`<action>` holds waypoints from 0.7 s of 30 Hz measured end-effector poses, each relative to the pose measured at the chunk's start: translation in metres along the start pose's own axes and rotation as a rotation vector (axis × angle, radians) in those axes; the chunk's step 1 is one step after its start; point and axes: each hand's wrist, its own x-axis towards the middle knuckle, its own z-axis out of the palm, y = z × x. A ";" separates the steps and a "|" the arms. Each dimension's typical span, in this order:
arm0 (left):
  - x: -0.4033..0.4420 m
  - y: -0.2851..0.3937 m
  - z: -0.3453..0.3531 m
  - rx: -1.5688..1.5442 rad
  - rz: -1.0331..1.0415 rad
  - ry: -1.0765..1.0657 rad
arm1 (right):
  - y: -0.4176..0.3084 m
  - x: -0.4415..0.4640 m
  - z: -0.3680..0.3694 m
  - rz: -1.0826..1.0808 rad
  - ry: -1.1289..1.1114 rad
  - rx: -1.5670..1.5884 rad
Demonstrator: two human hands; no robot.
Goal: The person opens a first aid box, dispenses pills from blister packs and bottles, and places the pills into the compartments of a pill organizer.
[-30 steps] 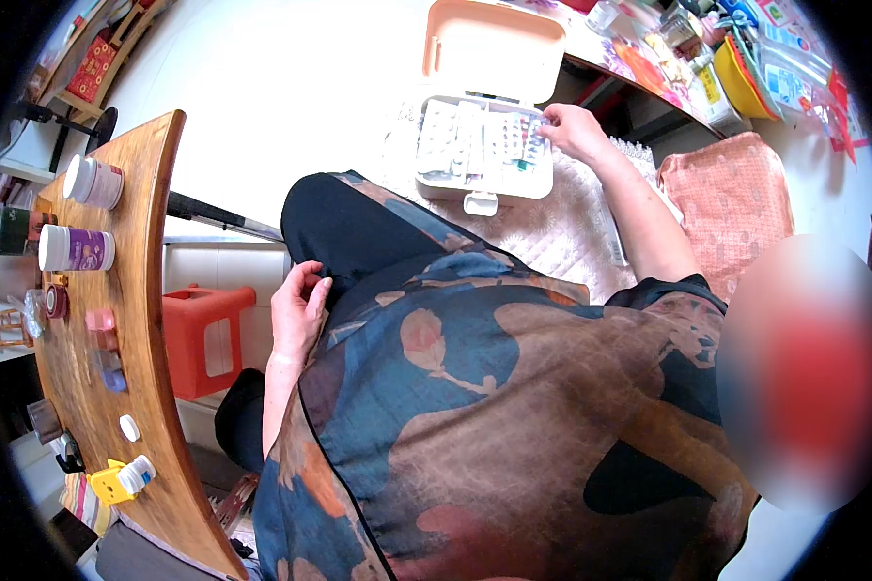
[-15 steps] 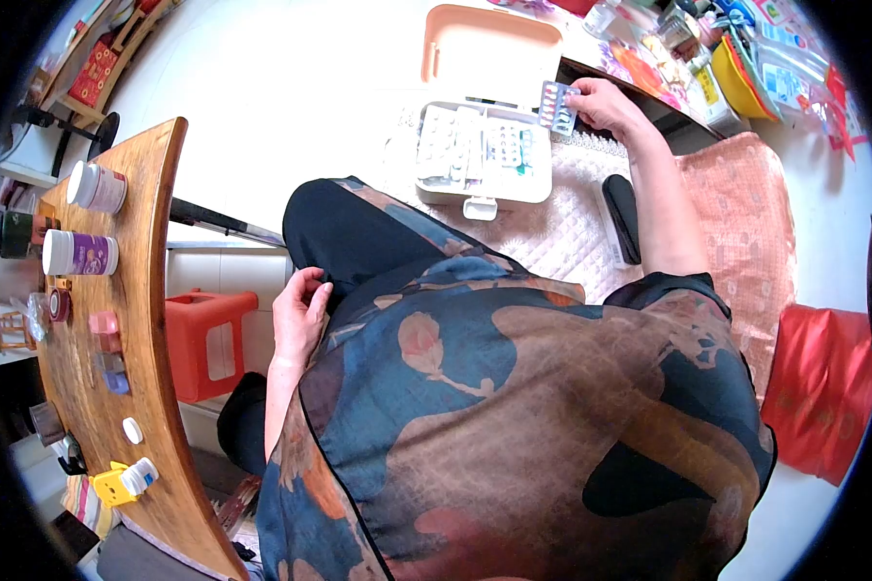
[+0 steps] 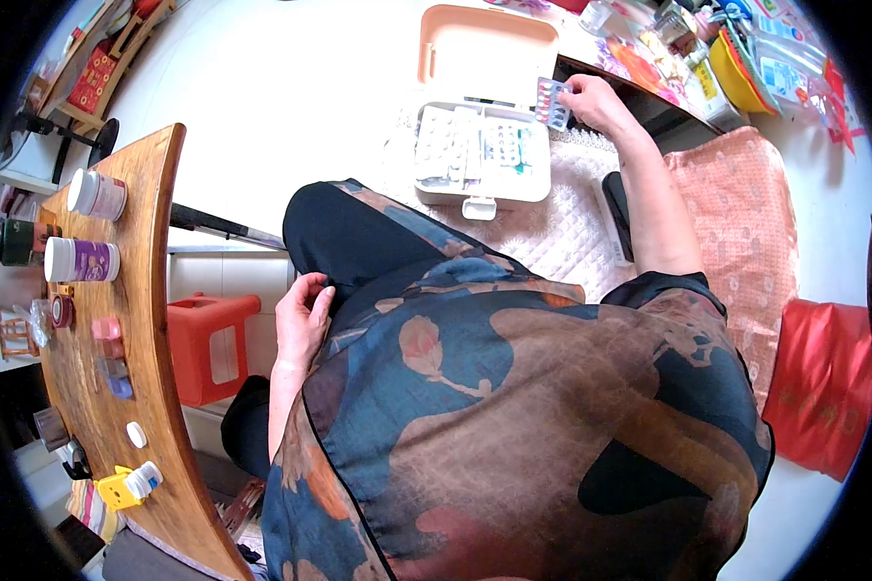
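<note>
Between its fingers, my right hand (image 3: 597, 103) pinches a blister pack of capsules (image 3: 552, 104) beside the back right corner of a medicine box (image 3: 531, 191). The white box stands with its peach lid (image 3: 489, 46) tipped back. Inside it, more blister packs (image 3: 443, 136) fill the left part, and further packs (image 3: 504, 143) lie in the right part. My left hand (image 3: 305, 315) rests against my dark trouser leg, fingers loosely curled and apart, with nothing visible in it.
On the wooden table (image 3: 150, 320) at left stand white tubs (image 3: 82, 259), a small pill bottle (image 3: 145, 478) and a yellow holder (image 3: 118, 489). A red stool (image 3: 208, 349) is below it. A black case (image 3: 618, 215) lies near my right forearm. Cluttered goods (image 3: 736, 68) fill the far right.
My right hand has shifted slightly left with the blister pack, which is now tilted a little differently. My left hand stays by my leg.
</note>
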 end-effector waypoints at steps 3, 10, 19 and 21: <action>0.001 -0.003 0.002 -0.016 0.018 0.009 | -0.005 -0.002 0.010 0.036 -0.043 0.044; 0.001 -0.002 0.001 -0.006 0.011 -0.036 | -0.017 -0.008 0.030 0.030 -0.099 0.117; 0.000 0.000 0.000 -0.008 -0.007 -0.040 | -0.025 -0.002 0.035 0.038 -0.157 0.254; 0.001 0.000 0.000 -0.022 -0.004 -0.039 | -0.027 -0.002 0.033 0.013 -0.125 0.167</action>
